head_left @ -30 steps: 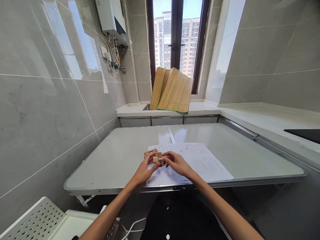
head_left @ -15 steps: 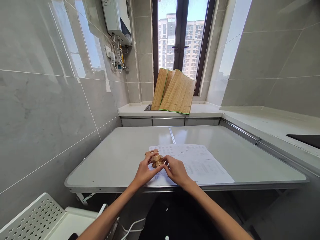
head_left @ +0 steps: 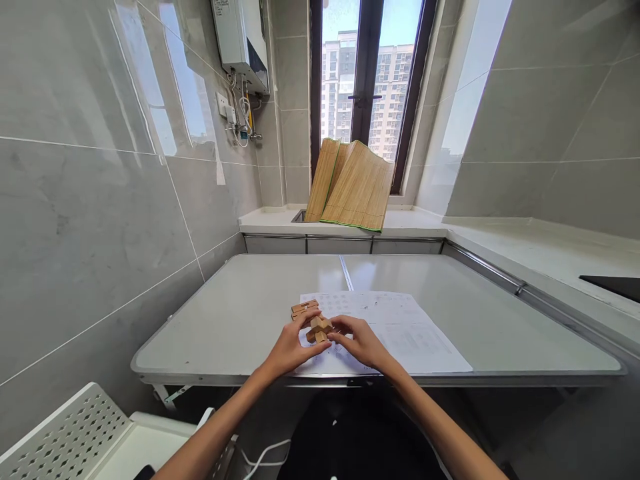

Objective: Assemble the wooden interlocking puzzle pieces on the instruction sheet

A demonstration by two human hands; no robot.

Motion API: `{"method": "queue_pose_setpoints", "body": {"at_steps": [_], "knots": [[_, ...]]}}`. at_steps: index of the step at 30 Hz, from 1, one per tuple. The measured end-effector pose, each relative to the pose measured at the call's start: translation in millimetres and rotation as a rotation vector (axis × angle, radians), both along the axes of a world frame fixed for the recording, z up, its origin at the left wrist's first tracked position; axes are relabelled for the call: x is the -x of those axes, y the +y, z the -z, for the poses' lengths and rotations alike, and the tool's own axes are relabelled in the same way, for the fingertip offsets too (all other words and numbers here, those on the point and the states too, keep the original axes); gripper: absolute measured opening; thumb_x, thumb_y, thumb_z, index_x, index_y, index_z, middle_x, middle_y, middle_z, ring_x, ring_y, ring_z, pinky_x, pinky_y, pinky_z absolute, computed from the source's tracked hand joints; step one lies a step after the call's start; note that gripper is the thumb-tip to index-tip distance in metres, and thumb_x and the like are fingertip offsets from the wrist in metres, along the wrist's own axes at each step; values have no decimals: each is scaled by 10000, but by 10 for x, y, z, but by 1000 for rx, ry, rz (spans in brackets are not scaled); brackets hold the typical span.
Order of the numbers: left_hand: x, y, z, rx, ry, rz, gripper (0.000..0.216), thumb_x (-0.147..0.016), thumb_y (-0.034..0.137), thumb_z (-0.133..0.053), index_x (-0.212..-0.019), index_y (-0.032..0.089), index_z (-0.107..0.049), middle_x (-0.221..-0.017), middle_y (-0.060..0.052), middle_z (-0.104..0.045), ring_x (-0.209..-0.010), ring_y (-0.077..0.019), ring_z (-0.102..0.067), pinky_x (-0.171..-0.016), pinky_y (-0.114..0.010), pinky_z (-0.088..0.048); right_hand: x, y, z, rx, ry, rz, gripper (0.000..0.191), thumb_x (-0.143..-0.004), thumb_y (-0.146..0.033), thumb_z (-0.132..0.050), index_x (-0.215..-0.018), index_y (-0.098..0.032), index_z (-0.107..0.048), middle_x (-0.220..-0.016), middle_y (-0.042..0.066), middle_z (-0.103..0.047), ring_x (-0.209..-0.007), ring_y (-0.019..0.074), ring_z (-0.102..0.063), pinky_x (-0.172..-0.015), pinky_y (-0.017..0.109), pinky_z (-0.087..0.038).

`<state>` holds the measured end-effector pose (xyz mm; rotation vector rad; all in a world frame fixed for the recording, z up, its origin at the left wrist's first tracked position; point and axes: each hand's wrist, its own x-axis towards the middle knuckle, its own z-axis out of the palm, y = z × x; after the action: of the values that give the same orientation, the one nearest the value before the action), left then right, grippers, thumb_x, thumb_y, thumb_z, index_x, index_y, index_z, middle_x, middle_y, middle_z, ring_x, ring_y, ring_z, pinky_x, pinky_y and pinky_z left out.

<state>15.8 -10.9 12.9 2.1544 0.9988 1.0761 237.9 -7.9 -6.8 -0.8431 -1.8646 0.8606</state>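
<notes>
Nearest me, at six o'clock, the person's two forearms reach over the near edge of the table (head_left: 240, 313). The left hand (head_left: 290, 347) and right hand (head_left: 363, 343) meet around a small wooden puzzle (head_left: 319, 328), each grip pinching it by the fingertips from its own side. It sits just above the table, over the near left corner of the paper sheet (head_left: 400, 327); holding it from both sides seems to steady the interlocked pieces and leave the top in view.

Just beyond the left fingers, toward eleven o'clock, spare wooden pieces (head_left: 303, 309) lie on the sheet's edge, close by for picking up. The sheet lies flat under the work, likely as a guide; its print is too small to read.

Farther, at twelve o'clock, bamboo mats (head_left: 355, 190) lean against the window (head_left: 367, 73), propped on the ledge. At eleven o'clock a white water heater (head_left: 240, 33) hangs on the tiled wall; no brand is legible.
</notes>
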Motion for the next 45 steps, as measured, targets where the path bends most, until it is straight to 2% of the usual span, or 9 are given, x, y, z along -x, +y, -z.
{"method": "queue_pose_setpoints", "body": {"at_steps": [3,6,17,25,28,33,39,42,45], "knots": [[-4,27,19,-13,8,-16,624,-803,444,-806,-1354,255,-579,-1363,-106,-665,-1234,-281,-662,-1089,-460,-534,55,11,85,-33,68,21,209,-961,-376,-637,-1117,-249,-692,-1090,61,-745,-991,237,-716,-933,404,-570],[29,55,24,-43,57,-19,589,-794,435,-812,-1317,263,-602,-1328,-89,-688,-1221,-282,-668,-1078,-450,-535,92,13,127,-64,81,2,209,-978,-368,-609,-1143,-260,-678,-1124,71,-696,-996,228,-707,-911,384,-582],[79,45,-18,24,84,57,581,-777,413,-822,-1309,285,-628,-1340,-71,-690,-1219,-282,-669,-1074,-434,-523,-6,83,120,-56,-3,-20,240,-954,-417,-662,-1127,-267,-733,-1011,52,-685,-930,225,-673,-873,377,-558],[105,62,-4,-1,140,9,618,-778,461,-823,-1327,272,-609,-1330,-76,-699,-1209,-302,-671,-1043,-431,-525,79,50,76,-47,38,-17,249,-961,-426,-653,-1124,-260,-743,-1056,61,-693,-968,219,-672,-882,368,-562],[108,68,14,-7,144,11,680,-777,468,-826,-1374,268,-569,-1407,-97,-648,-1254,-314,-643,-1061,-439,-513,65,71,30,-23,12,1,255,-949,-444,-670,-1110,-266,-758,-1076,61,-688,-967,219,-661,-847,359,-558],[89,84,67,30,91,13,852,-736,457,-859,-1464,273,-455,-1461,-117,-592,-1246,-311,-651,-1055,-436,-526,105,135,-5,-13,-3,-25,257,-926,-452,-700,-1096,-276,-777,-965,44,-660,-911,211,-641,-842,363,-545],[108,113,111,40,136,-116,724,-747,508,-840,-1361,257,-552,-1248,-88,-705,-1033,-271,-721,-940,-424,-574,199,160,-25,-30,112,51,310,-944,-492,-661,-1131,-265,-758,-999,53,-648,-916,211,-639,-827,356,-536],[157,163,157,-57,158,-178,665,-721,478,-868,-1286,238,-610,-1246,-101,-697,-1130,-302,-677,-1007,-460,-540,170,213,43,25,194,101,356,-929,-520,-667,-1148,-251,-747,-1047,63,-654,-921,215,-648,-842,362,-533],[206,213,209,-153,189,-155,607,-722,434,-876,-1251,252,-641,-1315,-98,-663,-1281,-328,-578,-1090,-506,-479,112,277,171,65,213,146,400,-900,-544,-687,-1142,-232,-747,-1051,73,-665,-856,207,-644,-793,358,-528]]}}
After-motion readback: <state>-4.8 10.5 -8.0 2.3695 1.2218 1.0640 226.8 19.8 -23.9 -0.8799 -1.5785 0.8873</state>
